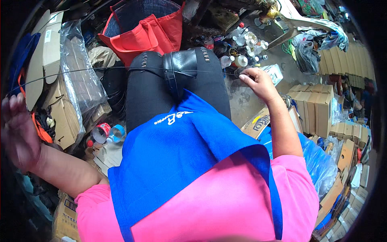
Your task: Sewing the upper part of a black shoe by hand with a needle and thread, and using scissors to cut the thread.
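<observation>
A long thin black cord [102,67] stretches almost straight across, above my lap. At its right end my right hand [260,83] is closed, thumb against the fingers, pinching it. The other end runs to the fingertips of my left hand [20,135], raised at the far left rim. That hand is dark and slightly blurred; its fingers look bent around the cord, though the grip itself is partly hidden. Under the cord, between my knees, lies a shiny black leather-like piece [183,63] with a strap hanging down. A blue apron [173,145] covers my front.
A red bag [141,36] stands open beyond my knees. Several bottles [246,44] crowd the floor at far right. Flattened cardboard [60,109] and clear plastic [78,72] lie at left, near two bottles [116,133]. Cardboard boxes [312,107] and blue plastic [318,161] line the right.
</observation>
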`<state>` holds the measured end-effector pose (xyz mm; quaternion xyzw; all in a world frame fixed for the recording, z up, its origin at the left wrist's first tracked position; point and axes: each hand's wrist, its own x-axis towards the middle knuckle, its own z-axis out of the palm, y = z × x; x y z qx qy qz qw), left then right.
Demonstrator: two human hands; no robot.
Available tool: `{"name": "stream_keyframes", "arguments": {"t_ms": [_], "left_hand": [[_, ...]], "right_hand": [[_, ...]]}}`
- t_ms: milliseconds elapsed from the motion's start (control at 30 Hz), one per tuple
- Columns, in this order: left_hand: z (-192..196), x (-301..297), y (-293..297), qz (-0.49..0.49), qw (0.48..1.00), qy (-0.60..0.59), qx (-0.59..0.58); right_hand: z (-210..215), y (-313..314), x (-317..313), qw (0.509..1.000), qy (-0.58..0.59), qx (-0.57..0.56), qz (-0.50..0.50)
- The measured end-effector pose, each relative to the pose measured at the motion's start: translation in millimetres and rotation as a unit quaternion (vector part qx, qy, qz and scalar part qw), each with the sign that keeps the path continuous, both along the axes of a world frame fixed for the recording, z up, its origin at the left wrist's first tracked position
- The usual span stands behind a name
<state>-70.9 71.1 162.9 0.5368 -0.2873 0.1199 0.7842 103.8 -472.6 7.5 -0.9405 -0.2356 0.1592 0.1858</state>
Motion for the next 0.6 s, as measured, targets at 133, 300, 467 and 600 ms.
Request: {"name": "stream_keyframes", "arguments": {"t_ms": [133,300,467,600], "left_hand": [[-45,13,20,0.516,0.755,-0.027,0.403],[-121,112,-108,0.167,0.874,0.260,0.376],[-162,155,-151,-0.044,0.802,0.187,0.565],[-174,164,-171,-0.087,0.771,0.164,0.610]], "right_hand": [[8,34,9,0.978,0.081,0.160,-0.108],[26,130,28,0.988,0.122,0.086,-0.034],[20,143,18,0.997,0.056,-0.018,0.046],[5,130,0,0.999,0.038,-0.008,0.025]]}}
